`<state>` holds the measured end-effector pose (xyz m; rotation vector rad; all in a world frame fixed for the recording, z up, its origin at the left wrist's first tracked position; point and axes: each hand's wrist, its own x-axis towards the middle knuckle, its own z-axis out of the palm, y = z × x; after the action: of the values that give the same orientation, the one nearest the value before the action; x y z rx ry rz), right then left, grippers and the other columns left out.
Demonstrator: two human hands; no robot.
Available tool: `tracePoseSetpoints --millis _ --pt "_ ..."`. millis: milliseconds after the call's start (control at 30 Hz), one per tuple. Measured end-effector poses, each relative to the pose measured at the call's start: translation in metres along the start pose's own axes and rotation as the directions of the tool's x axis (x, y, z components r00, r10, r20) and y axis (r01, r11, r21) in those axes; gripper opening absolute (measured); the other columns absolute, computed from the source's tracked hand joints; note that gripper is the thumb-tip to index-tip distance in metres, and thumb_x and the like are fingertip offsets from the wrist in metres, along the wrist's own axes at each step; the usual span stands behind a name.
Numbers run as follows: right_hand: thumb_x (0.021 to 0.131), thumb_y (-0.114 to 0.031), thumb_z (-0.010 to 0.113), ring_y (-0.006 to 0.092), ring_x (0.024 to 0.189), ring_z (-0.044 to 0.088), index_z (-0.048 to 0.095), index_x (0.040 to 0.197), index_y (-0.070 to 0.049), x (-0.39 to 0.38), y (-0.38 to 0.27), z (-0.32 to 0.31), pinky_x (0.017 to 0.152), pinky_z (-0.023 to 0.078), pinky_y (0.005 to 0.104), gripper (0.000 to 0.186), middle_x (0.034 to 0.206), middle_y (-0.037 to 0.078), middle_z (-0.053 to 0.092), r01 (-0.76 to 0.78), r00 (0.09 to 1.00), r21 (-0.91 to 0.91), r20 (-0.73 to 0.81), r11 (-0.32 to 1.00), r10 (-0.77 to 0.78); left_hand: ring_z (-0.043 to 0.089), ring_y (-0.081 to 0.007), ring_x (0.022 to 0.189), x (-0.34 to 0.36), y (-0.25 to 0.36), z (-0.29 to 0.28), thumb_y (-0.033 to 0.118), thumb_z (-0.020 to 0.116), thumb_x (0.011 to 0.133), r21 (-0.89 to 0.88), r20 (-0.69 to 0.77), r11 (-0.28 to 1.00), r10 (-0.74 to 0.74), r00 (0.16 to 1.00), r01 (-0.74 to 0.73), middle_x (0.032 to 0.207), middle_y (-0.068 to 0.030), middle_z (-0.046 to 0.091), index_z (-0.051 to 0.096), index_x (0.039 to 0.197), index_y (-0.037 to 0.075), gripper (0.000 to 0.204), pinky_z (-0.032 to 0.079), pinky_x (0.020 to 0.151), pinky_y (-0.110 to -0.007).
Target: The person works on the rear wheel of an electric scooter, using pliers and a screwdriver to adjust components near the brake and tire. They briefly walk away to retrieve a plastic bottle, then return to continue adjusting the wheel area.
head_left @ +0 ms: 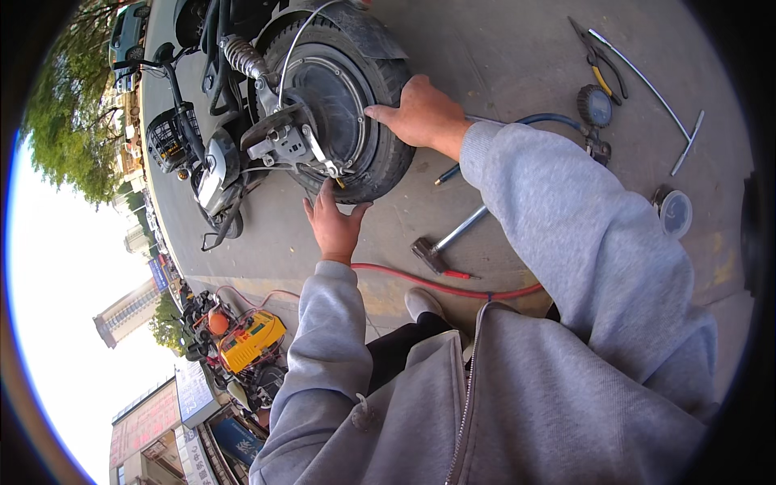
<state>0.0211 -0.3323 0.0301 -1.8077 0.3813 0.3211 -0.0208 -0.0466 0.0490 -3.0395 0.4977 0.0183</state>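
Observation:
A scooter's rear wheel, with a black tyre [391, 166] and a round hub [323, 90], is at the upper middle. My right hand [424, 115] grips the tyre's right side, thumb over the sidewall; its other fingers are mostly hidden. At the tyre's lower edge is my left hand [335, 230], fingers spread, with the index fingertip close under a silver brake arm [319, 147]. Whether that fingertip touches the arm, I cannot tell. A metal brake bracket [283, 148] sits over the hub, and a pale cable [293, 50] runs up from it beside the shock absorber [240, 55].
On the ground lie a mallet [428, 253], a red-handled screwdriver [459, 276], pliers [596, 63], a T-handle wrench [647, 85], a gauge [596, 107] with blue hose [550, 119], and a round tin [674, 213]. A red hose [404, 275] crosses near my foot. A basketed scooter [168, 141] stands left.

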Motion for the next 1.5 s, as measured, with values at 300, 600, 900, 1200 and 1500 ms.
tracePoseSetpoints --millis 300,600,900,1200,1500 --pt "0.084 -0.058 0.066 0.0403 0.098 0.067 0.043 0.115 0.022 -0.002 0.000 -0.003 0.084 0.053 0.0423 0.089 0.105 0.031 0.065 -0.009 1.000 0.009 0.011 1.000 0.009 0.054 -0.0290 0.126 -0.004 0.000 0.006 0.033 0.088 0.065 -0.090 -0.041 0.996 0.021 0.999 -0.025 0.125 -0.0075 0.064 0.054 0.130 0.008 0.077 0.029 0.112 -0.058" --pt "0.083 -0.058 0.068 0.0367 0.099 0.069 0.042 0.117 0.018 -0.001 0.000 -0.001 0.085 0.054 0.0418 0.087 0.105 0.027 0.067 -0.033 0.999 -0.025 0.006 0.999 0.033 0.052 -0.0303 0.129 -0.004 0.000 0.007 0.031 0.088 0.065 -0.124 -0.044 0.992 -0.005 0.999 0.000 0.131 -0.0076 0.062 0.055 0.131 0.008 0.078 0.031 0.111 -0.056" --pt "0.084 -0.058 0.067 0.0357 0.099 0.069 0.041 0.119 0.018 0.000 0.000 -0.001 0.086 0.054 0.0414 0.088 0.107 0.027 0.067 -0.042 0.999 -0.048 0.030 0.998 0.044 0.055 -0.0305 0.124 -0.001 0.007 -0.004 0.026 0.084 0.074 -0.371 -0.026 0.928 -0.053 0.998 0.039 0.125 -0.0136 0.063 0.049 0.137 0.002 0.076 0.040 0.106 -0.045" --pt "0.084 -0.063 0.064 0.0418 0.102 0.066 0.046 0.114 0.021 0.002 0.004 0.001 0.085 0.053 0.0439 0.091 0.108 0.033 0.063 0.020 1.000 -0.054 -0.006 0.998 -0.020 0.067 -0.0193 0.096 0.019 0.004 -0.014 0.021 0.078 0.082 -0.390 -0.016 0.909 -0.166 0.986 0.147 0.099 -0.0114 0.073 0.069 0.106 -0.004 0.036 0.048 0.089 -0.031" --pt "0.083 -0.062 0.066 0.0409 0.096 0.068 0.047 0.113 0.021 0.000 0.002 -0.004 0.082 0.054 0.0440 0.090 0.103 0.032 0.065 0.000 1.000 -0.035 0.004 0.999 0.000 0.065 -0.0319 0.102 0.027 0.003 -0.022 0.031 0.073 0.084 -0.281 0.148 0.943 -0.140 0.979 0.177 0.105 -0.0106 0.072 0.070 0.106 0.003 0.035 0.027 0.112 -0.054"
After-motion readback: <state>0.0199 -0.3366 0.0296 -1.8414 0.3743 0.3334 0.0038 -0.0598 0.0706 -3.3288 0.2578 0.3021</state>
